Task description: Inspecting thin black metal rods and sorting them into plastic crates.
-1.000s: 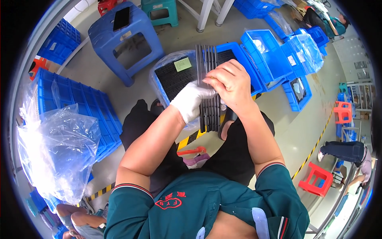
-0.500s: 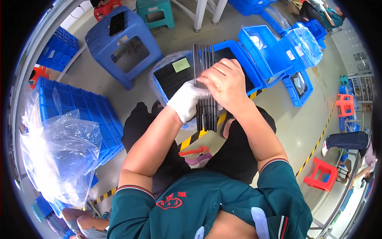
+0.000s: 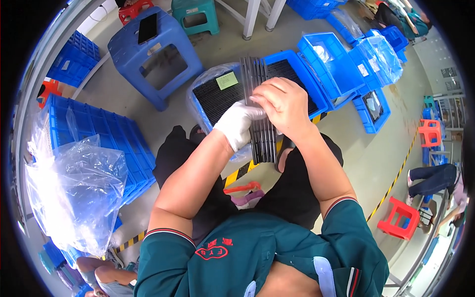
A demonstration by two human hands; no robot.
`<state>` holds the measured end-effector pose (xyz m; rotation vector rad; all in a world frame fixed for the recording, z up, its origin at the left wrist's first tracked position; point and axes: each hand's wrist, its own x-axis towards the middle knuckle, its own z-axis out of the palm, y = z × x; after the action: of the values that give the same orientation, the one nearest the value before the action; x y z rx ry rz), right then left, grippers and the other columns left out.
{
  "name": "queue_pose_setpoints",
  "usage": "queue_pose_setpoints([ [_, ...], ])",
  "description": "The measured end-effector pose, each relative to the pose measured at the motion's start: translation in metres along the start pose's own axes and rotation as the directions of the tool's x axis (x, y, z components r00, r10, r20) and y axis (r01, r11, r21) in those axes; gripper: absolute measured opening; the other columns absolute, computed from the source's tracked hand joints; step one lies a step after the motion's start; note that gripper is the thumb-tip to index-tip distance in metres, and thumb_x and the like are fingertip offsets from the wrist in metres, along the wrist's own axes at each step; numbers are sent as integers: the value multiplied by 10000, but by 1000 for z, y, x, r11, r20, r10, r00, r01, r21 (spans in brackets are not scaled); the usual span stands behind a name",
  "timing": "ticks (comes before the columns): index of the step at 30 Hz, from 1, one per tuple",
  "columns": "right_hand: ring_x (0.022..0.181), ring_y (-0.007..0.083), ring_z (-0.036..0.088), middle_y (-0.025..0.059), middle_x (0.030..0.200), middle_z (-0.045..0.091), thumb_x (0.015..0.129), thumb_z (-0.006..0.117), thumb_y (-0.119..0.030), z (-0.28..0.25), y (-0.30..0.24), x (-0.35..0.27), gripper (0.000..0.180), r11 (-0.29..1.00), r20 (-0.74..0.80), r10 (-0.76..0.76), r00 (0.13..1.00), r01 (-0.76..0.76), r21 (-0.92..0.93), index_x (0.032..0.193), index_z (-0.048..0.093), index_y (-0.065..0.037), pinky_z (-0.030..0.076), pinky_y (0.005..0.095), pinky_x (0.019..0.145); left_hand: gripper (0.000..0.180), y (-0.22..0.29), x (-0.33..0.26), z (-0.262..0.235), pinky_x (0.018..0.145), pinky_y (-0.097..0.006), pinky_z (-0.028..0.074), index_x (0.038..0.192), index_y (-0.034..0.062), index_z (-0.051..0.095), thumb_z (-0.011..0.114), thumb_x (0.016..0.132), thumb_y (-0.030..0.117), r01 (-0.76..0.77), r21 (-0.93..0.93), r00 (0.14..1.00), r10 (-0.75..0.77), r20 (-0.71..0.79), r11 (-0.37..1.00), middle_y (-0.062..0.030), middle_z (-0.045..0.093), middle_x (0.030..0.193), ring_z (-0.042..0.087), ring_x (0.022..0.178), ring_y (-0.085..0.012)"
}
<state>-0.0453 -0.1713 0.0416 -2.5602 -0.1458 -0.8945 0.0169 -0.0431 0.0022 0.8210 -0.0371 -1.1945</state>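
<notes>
My left hand [image 3: 235, 123], in a white glove, is closed around a bundle of long, thin black strips [image 3: 263, 141]. The strips stand side by side, roughly in line with my body, above the gap between my knees. My bare right hand [image 3: 286, 105] lies over the bundle's right side, thumb and fingers pinched at the strips; the fingertips partly hide what they grip. Beyond the bundle, a blue bin lined with clear plastic holds rows of similar black strips [image 3: 210, 103] with a pale green note [image 3: 226, 80] on top. Another blue bin [image 3: 320, 102] beside it also holds black strips.
A blue stool [image 3: 123, 47] with a phone [image 3: 148, 28] stands at the far left. Stacked blue crates [image 3: 99, 133] and clear plastic bags [image 3: 84, 188] rise at my left. More blue bins [image 3: 329, 64] sit at far right, with a red stool [image 3: 398, 219] nearer. Other people are at the edges.
The bundle has turned slightly, its near end shifting right, and its strips sit closer together. Both hands have moved slightly right with it.
</notes>
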Motion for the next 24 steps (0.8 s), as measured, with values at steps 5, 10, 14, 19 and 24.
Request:
queue_pose_setpoints([
  [5,642,240,618,60,740,623,691,732,-102,3,-5,-2,111,998,-106,-63,992,60,-30,745,642,-64,491,323,572,197,4,-5,5,707,-314,528,999,15,579,545,813,-41,16,-45,1000,-16,-3,999,-74,609,899,632,798,-186],
  [10,643,250,612,68,754,628,661,747,-60,-5,-14,4,151,986,-284,-155,946,165,10,764,636,-61,478,321,553,202,13,-6,8,739,-370,536,1045,-5,574,526,850,-21,94,-57,996,-94,-2,994,-115,618,911,638,829,-240],
  [14,653,207,602,90,776,626,750,705,17,-17,-24,15,99,981,-333,140,933,-86,174,820,644,-21,476,266,589,219,12,-6,9,751,-437,545,1103,-44,546,519,895,18,115,-91,993,-111,41,989,-162,637,896,651,812,-295],
  [19,768,134,567,35,840,616,735,754,-54,1,1,-1,119,765,-22,460,888,-384,518,845,708,-52,445,242,669,209,16,-5,3,763,-446,574,1091,-1,582,574,891,60,67,-104,988,-52,144,992,-150,656,945,672,846,-302],
  [24,846,179,558,22,821,597,683,773,-72,4,1,-1,135,871,-44,366,929,-326,368,809,730,-100,455,294,706,303,14,-8,9,741,-406,582,1177,29,506,528,877,-5,42,-98,992,-29,126,994,-109,618,969,665,846,-254],
])
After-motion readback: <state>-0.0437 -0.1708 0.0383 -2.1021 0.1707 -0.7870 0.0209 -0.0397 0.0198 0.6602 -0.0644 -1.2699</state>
